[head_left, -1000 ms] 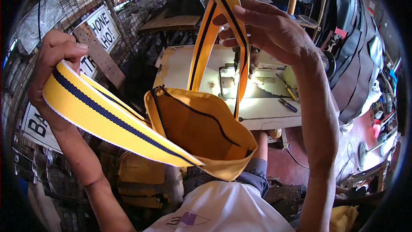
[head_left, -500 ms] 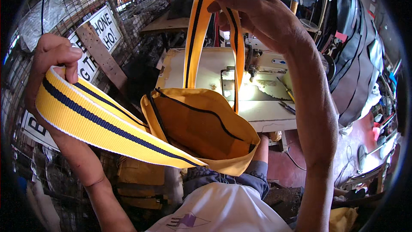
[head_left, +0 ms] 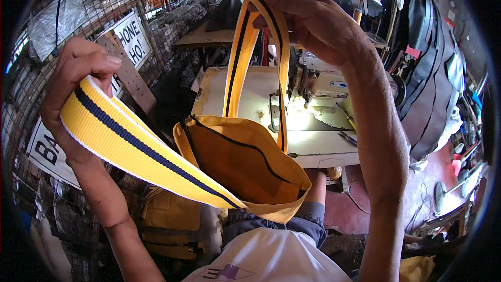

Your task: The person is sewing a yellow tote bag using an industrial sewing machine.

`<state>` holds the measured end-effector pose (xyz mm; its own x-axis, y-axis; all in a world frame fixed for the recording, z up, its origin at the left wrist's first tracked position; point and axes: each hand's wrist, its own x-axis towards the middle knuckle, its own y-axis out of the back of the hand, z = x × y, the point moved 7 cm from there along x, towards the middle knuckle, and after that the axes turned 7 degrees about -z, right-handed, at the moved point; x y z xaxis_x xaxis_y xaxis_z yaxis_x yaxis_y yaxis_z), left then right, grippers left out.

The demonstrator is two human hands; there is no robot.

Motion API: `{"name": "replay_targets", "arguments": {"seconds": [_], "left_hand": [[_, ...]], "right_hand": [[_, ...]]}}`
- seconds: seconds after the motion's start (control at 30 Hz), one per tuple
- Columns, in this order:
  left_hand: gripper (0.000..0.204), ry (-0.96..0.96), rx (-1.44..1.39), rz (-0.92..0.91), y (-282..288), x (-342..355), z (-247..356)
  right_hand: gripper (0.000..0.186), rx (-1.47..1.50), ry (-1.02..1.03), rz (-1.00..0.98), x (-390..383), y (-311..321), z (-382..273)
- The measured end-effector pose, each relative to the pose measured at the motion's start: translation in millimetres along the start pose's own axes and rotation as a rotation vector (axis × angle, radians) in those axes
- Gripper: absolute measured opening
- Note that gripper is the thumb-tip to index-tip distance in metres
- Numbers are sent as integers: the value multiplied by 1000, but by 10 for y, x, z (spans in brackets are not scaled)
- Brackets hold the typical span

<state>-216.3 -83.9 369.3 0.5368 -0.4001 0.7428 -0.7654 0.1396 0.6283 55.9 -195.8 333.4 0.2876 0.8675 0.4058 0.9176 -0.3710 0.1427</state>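
Between my raised arms hangs a yellow fabric tote bag point(head_left: 245, 162), its mouth spread toward me and dark trim along the inner edges. Its two webbing handles are yellow with a black centre stripe and white edges. My left hand point(head_left: 78, 78) is hooked through the near handle point(head_left: 141, 141), fingers curled round it, pulling it out to the left. My right hand point(head_left: 313, 21), higher up and farther off, pinches the top of the far handle point(head_left: 239, 62). Both straps are stretched taut. The bag's outer front is mostly turned out of sight.
Behind the bag stands a lit sewing machine point(head_left: 308, 86) on a pale worktable point(head_left: 323, 141), with pliers point(head_left: 347, 137) lying on it. Wire mesh shelving point(head_left: 172, 0) and lettered signs point(head_left: 49, 151) line the left. Dark sheets of material point(head_left: 433, 73) hang at the right.
My left hand has moved right and slightly down with the near handle. The far handle's top has turned a little in my right hand, and the bag sits slightly lower.
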Motion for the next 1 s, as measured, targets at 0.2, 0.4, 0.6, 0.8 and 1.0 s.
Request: {"name": "replay_targets", "arguments": {"seconds": [0.2,0.4,0.6,0.8,1.0], "left_hand": [[23,-59,40,-41,-167,277,-5],[18,-209,8,151,-559,818,-81],[20,-124,-309,7,-659,1021,-154],[45,279,-905,-274,-725,864,-329],[68,236,-1090,-320,-752,723,-267]], "right_hand": [[48,92,-97,-215,-68,-549,-353],[82,209,-132,-635,-49,-716,-659],[85,-284,103,-211,-142,-899,-822],[68,-214,106,-338,-141,-806,-727],[59,-370,6,-360,-93,-732,-792]]}}
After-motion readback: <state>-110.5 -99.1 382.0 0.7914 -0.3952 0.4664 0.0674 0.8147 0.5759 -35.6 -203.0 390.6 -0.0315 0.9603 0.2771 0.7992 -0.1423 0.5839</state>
